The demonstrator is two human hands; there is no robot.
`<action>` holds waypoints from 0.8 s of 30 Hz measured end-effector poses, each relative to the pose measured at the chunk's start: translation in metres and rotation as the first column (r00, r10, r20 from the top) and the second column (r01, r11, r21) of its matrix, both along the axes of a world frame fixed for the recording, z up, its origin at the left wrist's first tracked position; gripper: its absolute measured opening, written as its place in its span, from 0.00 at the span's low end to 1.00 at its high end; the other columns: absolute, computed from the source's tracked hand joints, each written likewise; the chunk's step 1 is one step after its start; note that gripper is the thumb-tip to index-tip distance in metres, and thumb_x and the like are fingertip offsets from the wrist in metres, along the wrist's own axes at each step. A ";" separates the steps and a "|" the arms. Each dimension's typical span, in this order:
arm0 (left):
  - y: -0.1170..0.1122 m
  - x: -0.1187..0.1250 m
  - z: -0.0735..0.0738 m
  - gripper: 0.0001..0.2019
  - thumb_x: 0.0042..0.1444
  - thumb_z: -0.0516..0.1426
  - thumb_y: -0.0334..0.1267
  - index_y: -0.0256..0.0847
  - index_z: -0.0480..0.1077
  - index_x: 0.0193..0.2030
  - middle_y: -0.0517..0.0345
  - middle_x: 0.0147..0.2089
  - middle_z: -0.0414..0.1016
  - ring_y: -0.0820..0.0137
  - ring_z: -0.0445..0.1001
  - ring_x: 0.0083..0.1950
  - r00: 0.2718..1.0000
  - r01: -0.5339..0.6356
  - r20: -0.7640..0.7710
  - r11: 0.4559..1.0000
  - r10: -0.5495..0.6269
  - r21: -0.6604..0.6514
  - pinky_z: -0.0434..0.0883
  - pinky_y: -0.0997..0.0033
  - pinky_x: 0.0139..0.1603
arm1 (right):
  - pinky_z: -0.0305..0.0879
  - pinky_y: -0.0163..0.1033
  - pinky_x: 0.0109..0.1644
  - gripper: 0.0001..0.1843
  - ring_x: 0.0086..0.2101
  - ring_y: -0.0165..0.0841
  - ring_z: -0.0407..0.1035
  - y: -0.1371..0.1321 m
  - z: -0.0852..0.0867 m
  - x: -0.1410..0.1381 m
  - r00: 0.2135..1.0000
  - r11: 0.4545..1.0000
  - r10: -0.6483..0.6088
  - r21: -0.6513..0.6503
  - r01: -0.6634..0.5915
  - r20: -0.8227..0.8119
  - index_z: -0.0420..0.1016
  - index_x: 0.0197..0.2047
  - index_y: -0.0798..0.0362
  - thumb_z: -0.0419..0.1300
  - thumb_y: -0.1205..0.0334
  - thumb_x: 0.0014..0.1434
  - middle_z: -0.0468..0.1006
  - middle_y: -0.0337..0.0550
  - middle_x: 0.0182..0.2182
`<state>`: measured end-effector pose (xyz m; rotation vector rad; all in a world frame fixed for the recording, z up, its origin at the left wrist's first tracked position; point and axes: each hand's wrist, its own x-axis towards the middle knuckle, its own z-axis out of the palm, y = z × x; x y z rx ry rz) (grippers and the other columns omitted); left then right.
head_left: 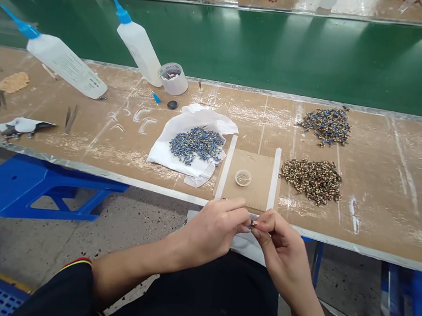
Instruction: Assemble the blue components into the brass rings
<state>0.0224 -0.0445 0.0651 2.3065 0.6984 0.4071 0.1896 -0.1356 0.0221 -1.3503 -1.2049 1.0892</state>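
My left hand (222,224) and my right hand (280,246) meet in front of the bench edge, fingertips pinched together. Between them sits a tiny blue and brass-coloured part (252,225), mostly covered by the fingers. Just beyond the hands, a small round clear cup (243,178) stands on a cardboard pad (254,198) edged with two white tape strips. To the left, a heap of small blue parts (197,145) lies on crumpled white paper (160,153). On the right is a pile of small brass-coloured rings (312,180), with a pile of blue and brass-coloured pieces (326,125) behind it.
Two white bottles with blue nozzles, one lying tilted (66,65) and one leaning (139,49), are at the back left. A tape roll (173,78) and tweezers (70,119) lie nearby. A green belt (266,52) runs behind; a blue stool (38,188) stands below.
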 end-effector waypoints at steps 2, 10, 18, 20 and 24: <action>0.005 0.000 0.001 0.07 0.64 0.55 0.28 0.36 0.71 0.35 0.60 0.31 0.66 0.74 0.65 0.30 1.000 -0.001 0.019 1.000 0.001 -0.019 0.62 0.75 0.31 | 0.61 0.36 0.37 0.08 0.33 0.31 0.64 0.002 0.003 0.005 1.000 1.000 -0.001 -0.011 0.001 -0.020 0.67 0.34 0.50 0.58 0.63 0.67 0.67 0.39 0.32; 0.015 0.001 0.005 0.09 0.68 0.52 0.31 0.35 0.73 0.42 0.56 0.36 0.71 0.71 0.71 0.35 0.996 0.076 -0.042 0.996 -0.078 -0.049 0.67 0.73 0.36 | 0.67 0.35 0.39 0.03 0.36 0.31 0.68 0.006 0.007 0.006 0.989 0.992 -0.124 -0.025 0.122 -0.075 0.72 0.37 0.49 0.61 0.62 0.65 0.72 0.41 0.36; 0.016 -0.004 -0.003 0.11 0.68 0.49 0.30 0.37 0.69 0.35 0.59 0.31 0.68 0.72 0.67 0.32 0.998 0.040 -0.042 0.997 -0.042 -0.066 0.62 0.74 0.33 | 0.71 0.34 0.38 0.04 0.33 0.30 0.72 0.009 0.001 -0.005 0.952 0.984 -0.158 -0.119 0.131 -0.260 0.76 0.39 0.50 0.65 0.60 0.62 0.78 0.40 0.33; 0.015 -0.005 -0.008 0.12 0.68 0.48 0.30 0.37 0.69 0.35 0.59 0.31 0.68 0.72 0.67 0.32 0.998 0.019 -0.051 0.997 -0.023 -0.078 0.63 0.74 0.34 | 0.72 0.34 0.37 0.04 0.32 0.29 0.72 0.010 -0.001 -0.005 0.951 0.980 -0.170 -0.142 0.136 -0.258 0.77 0.38 0.51 0.65 0.59 0.62 0.78 0.40 0.32; 0.016 -0.003 -0.023 0.12 0.68 0.47 0.31 0.37 0.69 0.35 0.58 0.32 0.68 0.71 0.68 0.32 0.998 0.034 -0.056 0.999 -0.036 -0.040 0.62 0.74 0.34 | 0.73 0.35 0.36 0.05 0.31 0.30 0.74 0.014 -0.011 -0.001 0.960 0.980 -0.176 -0.135 0.149 -0.220 0.78 0.39 0.50 0.66 0.59 0.61 0.80 0.40 0.31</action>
